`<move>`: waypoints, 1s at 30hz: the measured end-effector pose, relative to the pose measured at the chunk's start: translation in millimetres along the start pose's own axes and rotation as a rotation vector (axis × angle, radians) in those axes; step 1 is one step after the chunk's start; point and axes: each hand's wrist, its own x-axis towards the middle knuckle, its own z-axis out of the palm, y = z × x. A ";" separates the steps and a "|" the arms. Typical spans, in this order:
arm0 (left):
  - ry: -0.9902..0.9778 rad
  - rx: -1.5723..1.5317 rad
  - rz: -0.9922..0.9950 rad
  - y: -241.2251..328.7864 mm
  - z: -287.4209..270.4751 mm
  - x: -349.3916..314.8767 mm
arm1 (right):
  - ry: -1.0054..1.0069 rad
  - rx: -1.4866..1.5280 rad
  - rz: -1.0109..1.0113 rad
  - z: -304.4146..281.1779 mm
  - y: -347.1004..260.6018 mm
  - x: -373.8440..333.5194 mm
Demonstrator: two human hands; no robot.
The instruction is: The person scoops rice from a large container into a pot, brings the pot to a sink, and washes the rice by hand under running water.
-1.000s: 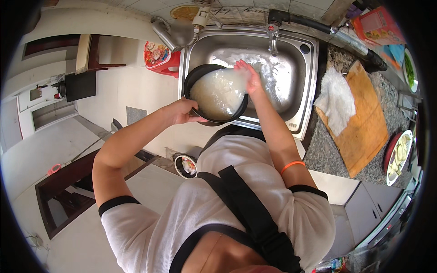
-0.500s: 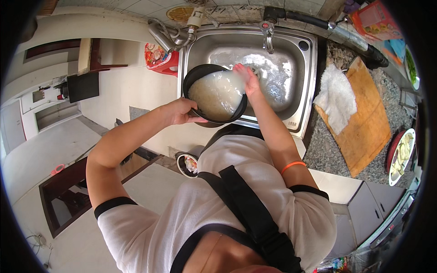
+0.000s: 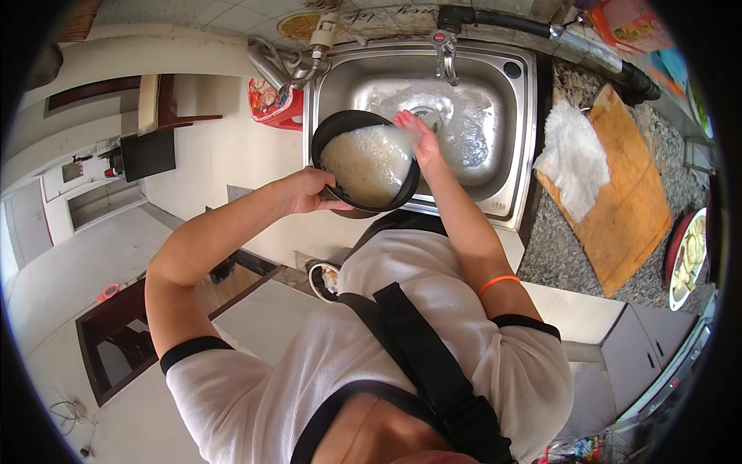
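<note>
Pot (image 3: 340, 124) held between the hands, over the sink's (image 3: 495, 182) near left corner. Left hand (image 3: 315, 192): clamped on the pot's near-left edge. Pot seen tipped toward the right hand, wall bared at left; cloudy liquid (image 3: 369, 166) gathered up to the right rim. Liquid judged only partly out: sink floor wetted, much milky liquid left over a pale, grainy layer. Right hand (image 3: 421, 145): unclenched, fingers extended by the right rim, somewhat blurred; firmness of contact cannot be told. Pot round, dark; sink shiny metal, corners rounded. Right of the right hand: rumpled white cloth (image 3: 572, 158), draped partly over a stained wooden board (image 3: 626, 224), both laid on speckled counter (image 3: 549, 267).
</note>
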 end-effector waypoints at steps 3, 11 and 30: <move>0.009 0.014 0.001 0.7 2.6 -3.1 | 0.024 -0.001 -0.006 0.0 1.7 -4.2; -0.005 0.040 0.019 1.0 2.4 -1.9 | 0.047 -0.102 -0.045 3.7 0.8 -10.8; -0.272 -0.257 0.249 -15.8 35.7 55.8 | 0.522 -1.394 -0.497 49.0 -123.6 -41.3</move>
